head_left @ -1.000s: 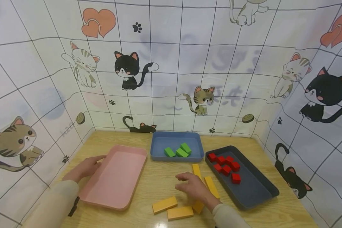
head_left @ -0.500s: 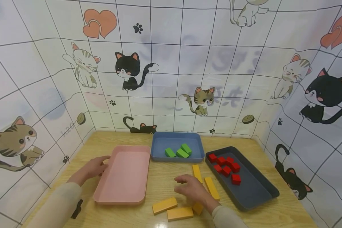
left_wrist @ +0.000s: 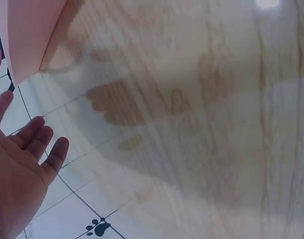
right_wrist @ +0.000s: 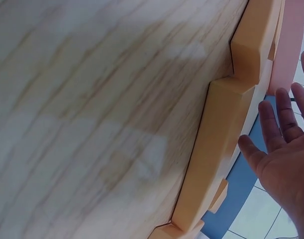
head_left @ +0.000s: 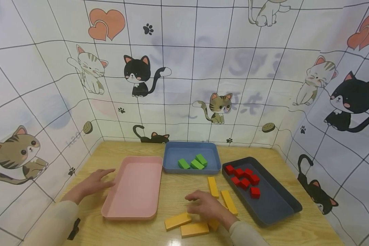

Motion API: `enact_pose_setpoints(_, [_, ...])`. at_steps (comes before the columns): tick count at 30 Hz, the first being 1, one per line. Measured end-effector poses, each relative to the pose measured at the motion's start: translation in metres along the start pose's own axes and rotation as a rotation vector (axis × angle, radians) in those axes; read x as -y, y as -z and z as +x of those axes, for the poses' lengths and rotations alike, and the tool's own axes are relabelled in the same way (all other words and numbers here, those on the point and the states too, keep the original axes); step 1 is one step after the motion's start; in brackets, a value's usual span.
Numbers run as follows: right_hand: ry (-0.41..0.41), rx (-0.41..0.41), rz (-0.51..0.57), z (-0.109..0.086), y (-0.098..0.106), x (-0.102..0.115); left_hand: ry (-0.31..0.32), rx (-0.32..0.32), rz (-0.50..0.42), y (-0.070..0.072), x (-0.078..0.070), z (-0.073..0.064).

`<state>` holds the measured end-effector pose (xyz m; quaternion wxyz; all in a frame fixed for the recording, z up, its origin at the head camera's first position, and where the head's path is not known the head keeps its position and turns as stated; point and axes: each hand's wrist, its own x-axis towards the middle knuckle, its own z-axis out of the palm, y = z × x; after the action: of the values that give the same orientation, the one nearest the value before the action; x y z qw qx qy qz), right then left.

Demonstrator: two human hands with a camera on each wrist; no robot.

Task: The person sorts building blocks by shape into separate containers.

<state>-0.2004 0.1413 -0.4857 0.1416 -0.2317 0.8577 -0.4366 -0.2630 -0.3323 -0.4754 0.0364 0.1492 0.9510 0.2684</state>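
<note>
Yellow blocks (head_left: pixel 194 230): 5 visible, lying on the table (head_left: pixel 169 200). Three are grouped at bottom centre; two sit right of centre, between that group and the dark tray. Contact within the near group cannot be told from the head view.

Right hand (head_left: pixel 206 206), lower centre: above the yellow blocks, fingers loose and slightly bent, grasping nothing. It stands in the way, hiding most of the third near block and, in part, the lower ends of the two farther ones. Right wrist view agrees: fingers spread, palm bare.

Left hand (head_left: pixel 93 182), lower left: released, fingers extended, just beside the left rim of the pink tray (head_left: pixel 137 191). Thumb contact with the rim cannot be told. A small black item (head_left: pixel 74 229) lies by the left sleeve (head_left: pixel 50 223); too unclear to name.

Trays: 3. Pink, left of centre, no block in it. Dark tray (head_left: pixel 273 201), right, set at a slant; red blocks (head_left: pixel 255 192): 7, mostly clustered in its far left part. Blue tray (head_left: pixel 176 153), centre, farthest; green blocks (head_left: pixel 196 164): 3, toward its near side.

Behind: wall (head_left: pixel 178 71), white, gridded, printed with cats.
</note>
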Motion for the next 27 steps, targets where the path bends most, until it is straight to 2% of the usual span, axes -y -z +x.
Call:
enact_pose_setpoints(8, [-0.017,0.039,-0.064,0.002,-0.005,-0.003,0.083,0.016,-0.034,-0.005,-0.007,0.0])
enact_pose_setpoints(14, [-0.027,0.057,-0.136,0.003,-0.006,-0.001,0.069,0.009,-0.102,-0.01,-0.009,0.0])
enact_pose_setpoints(18, [0.002,0.071,-0.2,0.004,-0.006,0.002,0.055,0.008,-0.149,-0.013,-0.009,0.0])
enact_pose_setpoints(21, [0.029,0.078,-0.256,0.005,-0.005,0.001,0.051,0.013,-0.16,-0.013,-0.009,0.001])
enact_pose_setpoints(27, [0.036,0.103,-0.297,0.006,-0.005,0.0,0.056,0.016,-0.158,-0.013,-0.01,0.0])
